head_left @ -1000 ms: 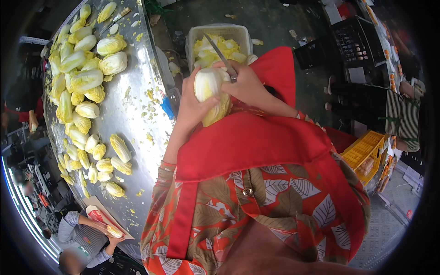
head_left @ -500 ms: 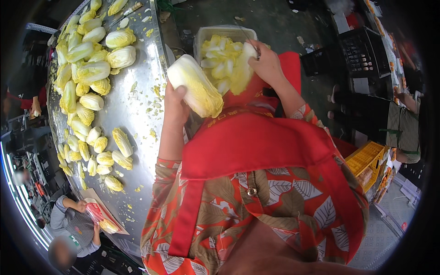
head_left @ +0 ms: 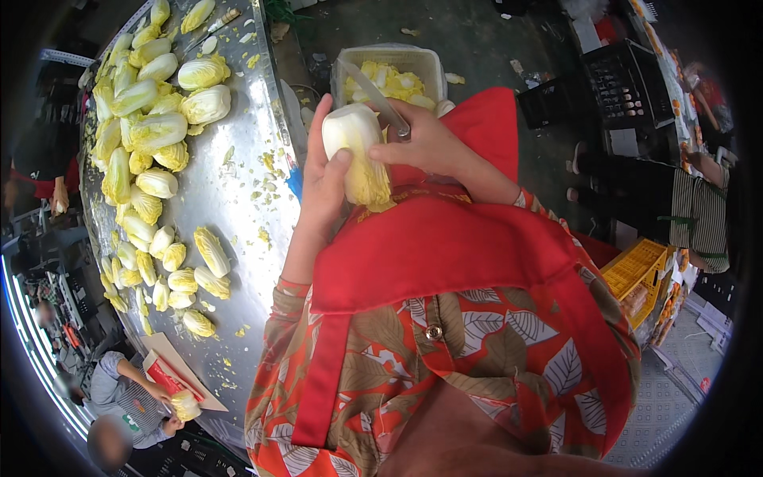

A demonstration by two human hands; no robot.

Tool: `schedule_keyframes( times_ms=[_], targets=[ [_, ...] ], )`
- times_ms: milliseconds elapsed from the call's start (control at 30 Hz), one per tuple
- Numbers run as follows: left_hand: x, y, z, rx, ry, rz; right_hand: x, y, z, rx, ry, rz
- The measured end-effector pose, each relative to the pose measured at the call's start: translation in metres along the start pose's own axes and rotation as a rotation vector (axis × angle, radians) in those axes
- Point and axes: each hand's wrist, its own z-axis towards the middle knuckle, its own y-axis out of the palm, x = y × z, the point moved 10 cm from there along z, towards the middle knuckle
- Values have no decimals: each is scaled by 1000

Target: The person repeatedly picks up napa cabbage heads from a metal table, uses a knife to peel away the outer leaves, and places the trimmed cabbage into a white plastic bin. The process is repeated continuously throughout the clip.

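In front of my apron, a napa cabbage [head_left: 355,131] stands nearly upright with its white base end up and its yellow leaf tips down. My left hand [head_left: 320,176] is closed around its left side, thumb across the front. A knife [head_left: 372,89] sits in my right hand [head_left: 433,145], its blade slanting up and left behind the cabbage. The right thumb presses on the cabbage's right side; my right fingers are partly hidden. Just beyond my hands is a pale plastic bin [head_left: 433,67] with loose yellow-white cabbage leaves [head_left: 393,79] in it.
On the left, a metal table [head_left: 250,199] bears many cabbages [head_left: 159,129], leaf scraps and another knife [head_left: 211,32]. A co-worker [head_left: 135,393] handles a cabbage [head_left: 186,405] by a red package [head_left: 163,374]. Black crates [head_left: 628,91] and a yellow crate [head_left: 636,274] stand right.
My right hand has come back from over the bin to the cabbage, and the leaf piece it held is gone. The cabbage has turned more upright. The co-worker's cabbage now shows outside the package.
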Motion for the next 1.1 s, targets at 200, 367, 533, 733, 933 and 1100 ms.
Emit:
schedule_keyframes(
  times_ms=[200,367,533,733,933,1100],
  targets=[
    [-8,-3,2,-98,114,342,-13,-4,-4,-70,-8,-144],
    [-4,-1,0,-129,62,242,-2,-7,-6,-134,62,-218],
    [5,-1,1,-104,69,509,-7,-4,-5,36,-67,-149],
    [7,-3,1,-123,62,376,5,-13,-5,139,-48,-142],
    [13,-13,3,-82,51,163,19,-62,-2,337,-33,-103],
    [12,-17,5,-79,80,344,66,-92,6,420,159,62]
  ],
)
